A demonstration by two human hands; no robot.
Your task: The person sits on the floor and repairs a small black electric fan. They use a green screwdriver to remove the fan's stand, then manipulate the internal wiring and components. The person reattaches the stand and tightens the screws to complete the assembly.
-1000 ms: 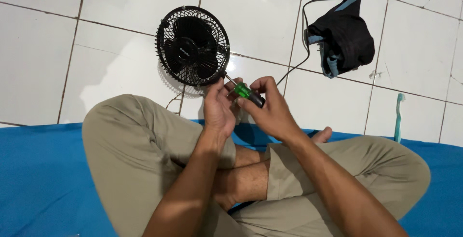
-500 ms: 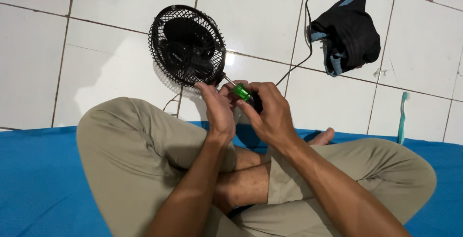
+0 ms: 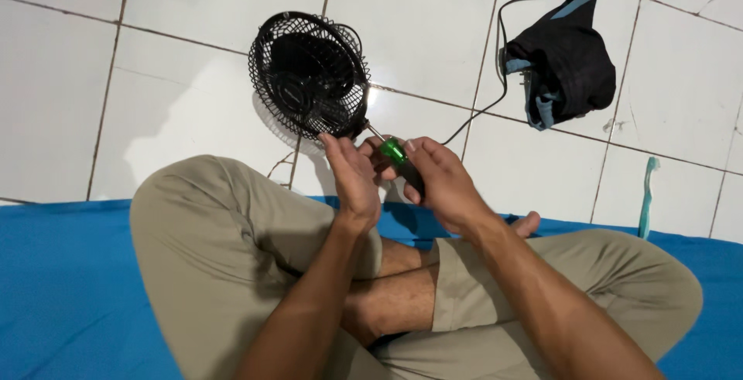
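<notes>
White floor tiles [image 3: 193, 63] with dark grout lines fill the upper half of the view, and a blue mat [image 3: 62, 287] covers the floor below, where the person sits cross-legged in khaki shorts. A small black fan [image 3: 309, 74] stands on the tiles just ahead of the knees, its wire cage closed around dark blades that are hard to make out through the mesh. Its black cord [image 3: 495, 78] runs back toward a dark cloth bundle with light blue trim [image 3: 565, 59]; what lies inside or under the bundle is hidden. A teal toothbrush [image 3: 646, 194] lies at the mat's edge to the right.

Both hands meet just below the fan. The right hand [image 3: 445, 186] is closed around a screwdriver with a green and black handle [image 3: 396, 152], whose thin shaft points up to the fan's lower edge; the tip is too small to see. The left hand [image 3: 352, 175] has its fingers held fairly straight, set against the screwdriver beside the right. Both forearms are cut off at the bottom edge.
</notes>
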